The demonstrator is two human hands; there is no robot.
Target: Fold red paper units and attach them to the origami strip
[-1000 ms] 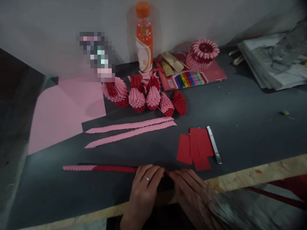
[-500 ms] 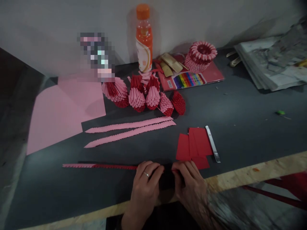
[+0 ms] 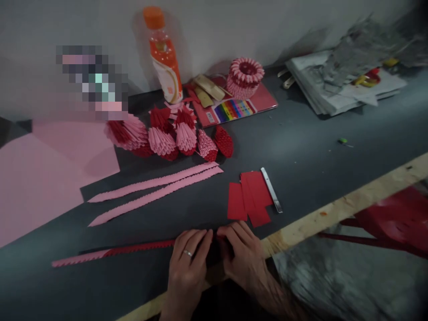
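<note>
On table [image 3: 310, 174] | left hand [image 3: 189, 263] clamped on toothed strip [image 3: 140, 247] extending leftward | right hand [image 3: 242, 254] pinching red bit [image 3: 219, 232]

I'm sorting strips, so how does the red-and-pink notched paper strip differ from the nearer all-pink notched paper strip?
The red-and-pink strip shows two colours, the nearer all-pink strip one. The red-and-pink strip runs under the left hand; the all-pink strip lies untouched. The first's left end looks blunt, the second's pointed. Both have notched edges.
</note>
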